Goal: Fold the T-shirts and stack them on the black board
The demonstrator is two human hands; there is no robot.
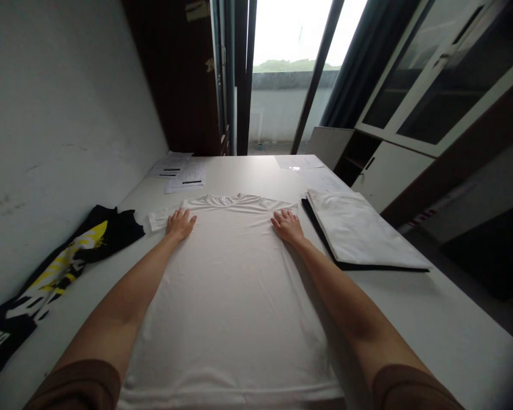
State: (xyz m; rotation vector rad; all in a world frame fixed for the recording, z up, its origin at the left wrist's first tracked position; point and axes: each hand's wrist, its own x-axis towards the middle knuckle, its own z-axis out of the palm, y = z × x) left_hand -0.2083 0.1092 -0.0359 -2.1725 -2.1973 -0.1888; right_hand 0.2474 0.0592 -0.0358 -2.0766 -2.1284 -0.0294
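Observation:
A white T-shirt (235, 285) lies spread out on the white table (235, 173), its collar toward the far side and its hem near me. My left hand (180, 224) rests flat on the shirt by the left sleeve, fingers apart and holding nothing. On the other side my right hand (287, 225) lies on the shirt near the right sleeve, fingers spread. Small wrinkles show around the collar and shoulders.
Folded white cloth (359, 228) sits on black cloth (385, 267) at the right. A black garment with yellow and white print (64, 262) lies along the left wall. Paper sheets (188, 173) are at the back left, more papers (320, 177) at the back right.

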